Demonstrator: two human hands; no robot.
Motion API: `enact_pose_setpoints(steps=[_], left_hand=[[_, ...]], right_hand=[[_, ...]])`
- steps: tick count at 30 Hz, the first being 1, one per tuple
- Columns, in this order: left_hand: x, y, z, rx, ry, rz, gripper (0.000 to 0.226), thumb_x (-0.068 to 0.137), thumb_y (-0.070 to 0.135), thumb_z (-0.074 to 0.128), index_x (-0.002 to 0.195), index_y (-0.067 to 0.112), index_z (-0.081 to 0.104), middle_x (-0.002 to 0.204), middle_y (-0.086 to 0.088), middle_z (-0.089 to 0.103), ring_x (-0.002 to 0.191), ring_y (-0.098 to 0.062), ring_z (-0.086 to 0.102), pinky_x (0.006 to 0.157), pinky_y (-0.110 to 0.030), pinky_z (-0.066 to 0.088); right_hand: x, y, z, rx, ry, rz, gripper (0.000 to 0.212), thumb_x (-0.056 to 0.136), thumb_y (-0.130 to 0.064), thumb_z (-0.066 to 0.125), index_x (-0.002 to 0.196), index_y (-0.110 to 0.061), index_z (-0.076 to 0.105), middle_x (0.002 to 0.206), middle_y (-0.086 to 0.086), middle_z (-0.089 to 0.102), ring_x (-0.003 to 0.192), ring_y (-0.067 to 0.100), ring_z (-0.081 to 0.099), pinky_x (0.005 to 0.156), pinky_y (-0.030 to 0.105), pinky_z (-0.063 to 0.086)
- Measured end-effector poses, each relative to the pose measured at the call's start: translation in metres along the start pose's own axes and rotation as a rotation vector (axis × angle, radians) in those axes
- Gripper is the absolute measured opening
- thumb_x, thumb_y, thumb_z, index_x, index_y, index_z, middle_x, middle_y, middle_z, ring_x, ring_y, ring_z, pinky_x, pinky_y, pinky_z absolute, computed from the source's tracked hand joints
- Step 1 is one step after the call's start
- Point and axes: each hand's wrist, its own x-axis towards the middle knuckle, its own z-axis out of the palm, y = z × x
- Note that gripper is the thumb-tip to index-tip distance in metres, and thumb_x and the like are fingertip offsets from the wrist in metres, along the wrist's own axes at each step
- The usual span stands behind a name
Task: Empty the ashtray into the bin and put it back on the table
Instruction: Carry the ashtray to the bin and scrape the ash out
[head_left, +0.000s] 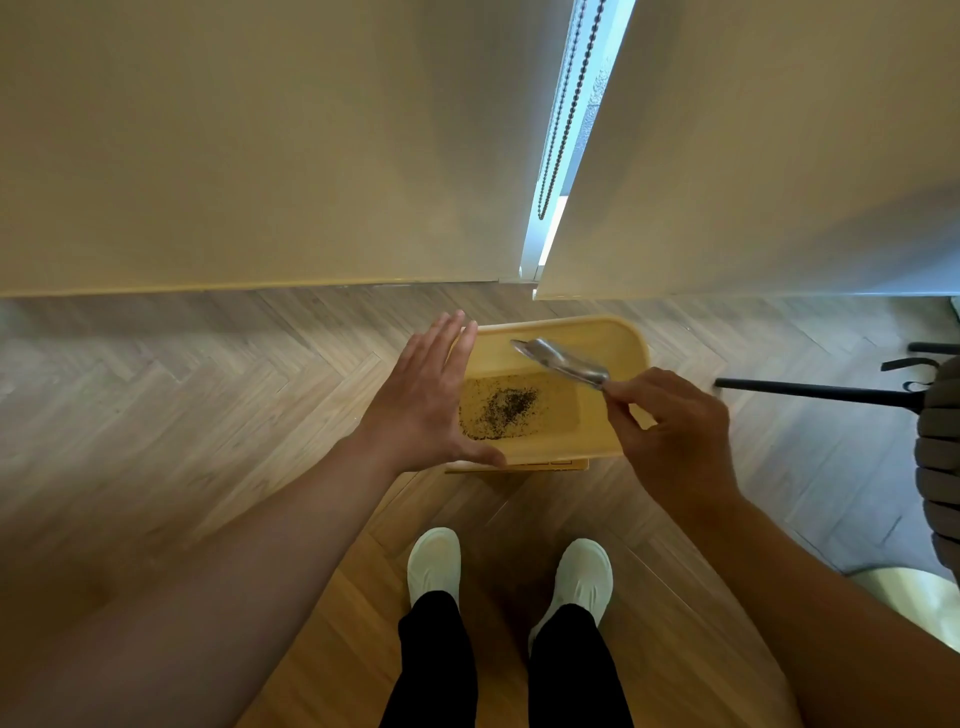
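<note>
The right hand (675, 441) was pinching the near edge of the ashtray (561, 359) between thumb and fingers. The ashtray, a shiny metal dish, was held tilted on edge, its far rim extending away from the grip over the opening of the bin (623, 332). The bin, a yellow rectangular container, stood on the wooden herringbone floor (208, 389) directly beneath the held ashtray. Dark ash (506, 408) lay scattered across the bin's bottom, below and to the left of the grip.

The left hand (426, 400) was empty, flat, with fingers extended and together, on the opposite side of the ashtray from the grip, over the bin's left rim. Whether it touched the rim could not be determined.

Nearer the person than the grip, two white shoes (434, 566) and dark trouser legs (571, 670) were observed. Right of the grip, a black rod (810, 391) lay above the floor. Beyond the bin hung pale blinds (260, 156) with a bead chain (563, 109).
</note>
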Motion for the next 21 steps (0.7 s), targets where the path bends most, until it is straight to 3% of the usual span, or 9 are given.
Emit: enact_pose_setpoints(steps=[4, 9, 13, 16, 19, 21], left_hand=[[0.001, 0.005, -0.007, -0.037, 0.049, 0.009, 0.128, 0.06, 0.079, 0.065, 0.154, 0.011, 0.008, 0.163, -0.008, 0.011, 0.15, -0.022, 0.002, 0.122, -0.044, 0.008], [0.002, 0.013, -0.015, -0.103, 0.099, 0.017, 0.12, 0.064, 0.074, 0.068, 0.152, 0.013, 0.016, 0.16, -0.006, 0.023, 0.149, -0.021, 0.014, 0.121, -0.041, 0.013], [0.006, 0.018, -0.02, -0.147, 0.113, 0.042, 0.116, 0.065, 0.07, 0.073, 0.152, 0.015, 0.018, 0.159, -0.005, 0.026, 0.148, -0.021, 0.018, 0.12, -0.04, 0.017], [0.01, 0.02, -0.021, -0.179, 0.105, 0.057, 0.115, 0.065, 0.067, 0.074, 0.152, 0.016, 0.017, 0.158, -0.003, 0.027, 0.147, -0.02, 0.018, 0.119, -0.039, 0.018], [0.013, 0.019, -0.02, -0.209, 0.091, 0.05, 0.118, 0.063, 0.065, 0.076, 0.152, 0.019, 0.014, 0.157, -0.003, 0.028, 0.146, -0.02, 0.023, 0.118, -0.042, 0.024], [0.015, 0.019, -0.018, -0.24, 0.063, 0.033, 0.121, 0.061, 0.066, 0.078, 0.152, 0.021, 0.011, 0.156, -0.002, 0.029, 0.144, -0.021, 0.026, 0.116, -0.043, 0.027]], right_hand=[[0.01, -0.002, -0.01, 0.091, 0.087, 0.071, 0.007, 0.079, 0.0, 0.075, 0.086, -0.001, 0.075, 0.074, 0.009, 0.073, 0.063, 0.017, 0.066, 0.062, 0.029, 0.057], [0.02, -0.003, -0.007, 0.182, 0.05, 0.328, 0.016, 0.078, -0.008, 0.077, 0.094, -0.007, 0.076, 0.079, -0.002, 0.072, 0.067, 0.001, 0.064, 0.069, 0.009, 0.051], [0.026, 0.0, -0.005, 0.315, -0.035, 0.548, 0.016, 0.08, -0.011, 0.077, 0.095, -0.013, 0.076, 0.082, 0.002, 0.075, 0.074, 0.017, 0.071, 0.076, 0.033, 0.059], [0.029, 0.001, -0.002, 0.486, -0.051, 0.688, 0.016, 0.08, -0.005, 0.075, 0.09, -0.017, 0.074, 0.081, 0.001, 0.074, 0.07, 0.015, 0.073, 0.068, 0.028, 0.062], [0.03, 0.001, 0.003, 0.604, -0.081, 0.743, 0.022, 0.082, -0.002, 0.071, 0.084, -0.024, 0.071, 0.079, -0.006, 0.072, 0.071, 0.009, 0.073, 0.056, 0.014, 0.056], [0.029, 0.002, 0.007, 0.64, -0.104, 0.762, 0.028, 0.084, -0.003, 0.07, 0.08, -0.03, 0.069, 0.08, -0.007, 0.072, 0.07, 0.009, 0.073, 0.055, 0.012, 0.053]])
